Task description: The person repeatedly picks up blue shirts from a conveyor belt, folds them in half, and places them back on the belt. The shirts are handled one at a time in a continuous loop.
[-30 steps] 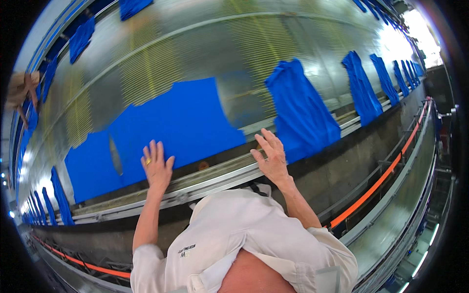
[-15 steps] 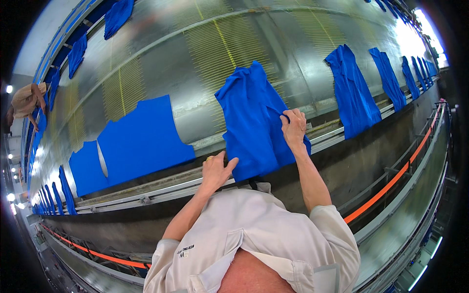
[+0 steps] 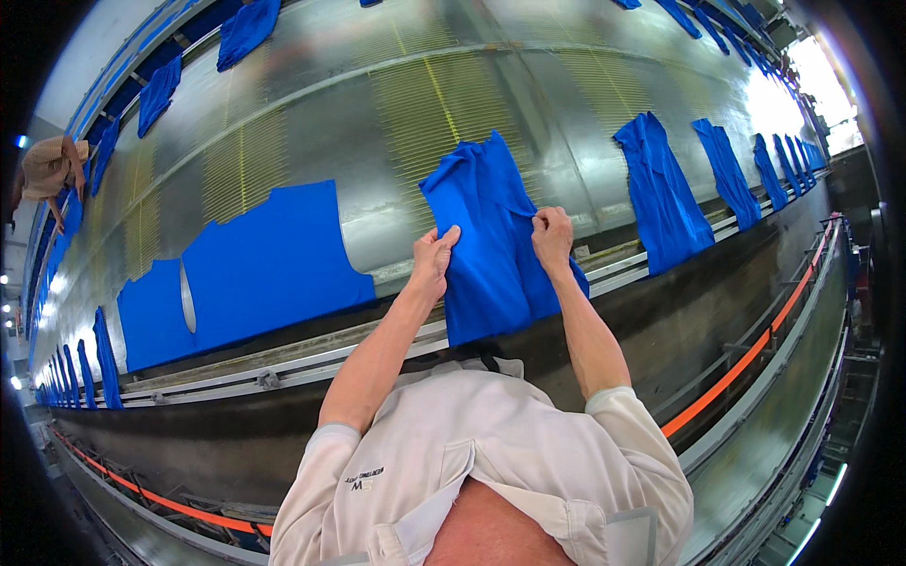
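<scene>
In front of me a rumpled blue fabric piece [image 3: 495,255] lies on the long metal table [image 3: 330,123], its lower end hanging over the near edge. My left hand [image 3: 434,257] pinches the fabric's left edge between thumb and fingers. On the opposite side, my right hand [image 3: 553,234] grips the cloth's right edge, its fingers curled closed. To the left, two blue cut panels [image 3: 274,255] are spread flat side by side, with a narrow gap between them.
More blue fabric pieces [image 3: 661,203] drape over the near edge at right, and others [image 3: 106,358] at far left. Metal rails [image 3: 283,377] run along this edge. An orange bar [image 3: 755,349] lies below right. Across the table, another person [image 3: 52,170] bends over blue cloth.
My left hand has moved up from the lower left corner and taken hold of the fabric's left edge. My right hand has shifted slightly left, still on the right edge.
</scene>
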The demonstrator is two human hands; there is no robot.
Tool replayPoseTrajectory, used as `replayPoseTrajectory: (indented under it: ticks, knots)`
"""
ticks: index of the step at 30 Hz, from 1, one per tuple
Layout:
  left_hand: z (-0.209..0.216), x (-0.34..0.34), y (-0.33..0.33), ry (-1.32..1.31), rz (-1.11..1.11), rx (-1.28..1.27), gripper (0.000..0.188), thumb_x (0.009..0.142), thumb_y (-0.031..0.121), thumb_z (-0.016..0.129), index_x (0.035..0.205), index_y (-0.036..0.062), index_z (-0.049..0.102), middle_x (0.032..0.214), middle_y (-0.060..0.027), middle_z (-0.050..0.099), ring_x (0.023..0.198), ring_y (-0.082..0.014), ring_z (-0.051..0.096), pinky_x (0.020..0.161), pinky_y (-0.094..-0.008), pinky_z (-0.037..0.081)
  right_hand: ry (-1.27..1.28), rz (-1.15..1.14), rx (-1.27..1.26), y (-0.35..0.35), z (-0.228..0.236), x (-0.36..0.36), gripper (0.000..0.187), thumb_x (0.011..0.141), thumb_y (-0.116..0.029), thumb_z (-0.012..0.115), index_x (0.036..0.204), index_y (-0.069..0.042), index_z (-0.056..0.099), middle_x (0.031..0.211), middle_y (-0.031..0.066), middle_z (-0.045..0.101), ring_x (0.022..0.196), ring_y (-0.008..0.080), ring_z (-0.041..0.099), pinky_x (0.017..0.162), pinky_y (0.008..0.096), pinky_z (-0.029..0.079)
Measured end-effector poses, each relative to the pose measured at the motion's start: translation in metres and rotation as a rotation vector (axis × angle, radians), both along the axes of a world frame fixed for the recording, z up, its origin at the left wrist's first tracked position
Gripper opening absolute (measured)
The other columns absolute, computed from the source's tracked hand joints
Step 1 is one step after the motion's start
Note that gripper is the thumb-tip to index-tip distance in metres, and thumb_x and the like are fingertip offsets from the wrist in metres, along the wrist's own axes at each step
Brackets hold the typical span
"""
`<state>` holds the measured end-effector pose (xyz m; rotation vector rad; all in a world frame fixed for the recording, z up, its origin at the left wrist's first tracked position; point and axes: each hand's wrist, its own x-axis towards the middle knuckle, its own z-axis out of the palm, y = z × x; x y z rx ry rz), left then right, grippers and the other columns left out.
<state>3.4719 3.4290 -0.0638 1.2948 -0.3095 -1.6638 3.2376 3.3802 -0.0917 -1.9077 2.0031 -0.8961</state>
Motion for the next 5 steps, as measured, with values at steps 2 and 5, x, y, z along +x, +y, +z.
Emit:
replayPoseTrajectory:
  ticks: [2, 5]
  knots:
    - [0.012, 0.008, 0.008, 0.069, 0.083, -0.028, 0.036, 0.086, 0.022, 0.071, 0.112, 0.0001, 0.060, 0.101, -0.0097, 0.067, 0.087, -0.0185, 0.064, 0.082, -0.0340, 0.052, -0.282, -0.135, 0.105, 0.002, 0.011, -0.003, 0.013, 0.079, -0.016, 0.070, 0.085, -0.005, 0.066, 0.090, 0.0118, 0.063, 0.092, 0.0288, 0.060, 0.081, 0.0402, 0.046]
    - [0.050, 0.026, 0.033, 0.166, 0.177, -0.075, 0.046, 0.084, 0.026, 0.074, 0.118, -0.0012, 0.058, 0.106, -0.0103, 0.068, 0.092, -0.0161, 0.064, 0.085, -0.0315, 0.052, -0.634, -0.335, 0.246, 0.012, 0.024, -0.013, 0.016, 0.083, -0.020, 0.070, 0.087, -0.006, 0.065, 0.096, 0.0094, 0.068, 0.094, 0.0253, 0.061, 0.084, 0.0409, 0.046]
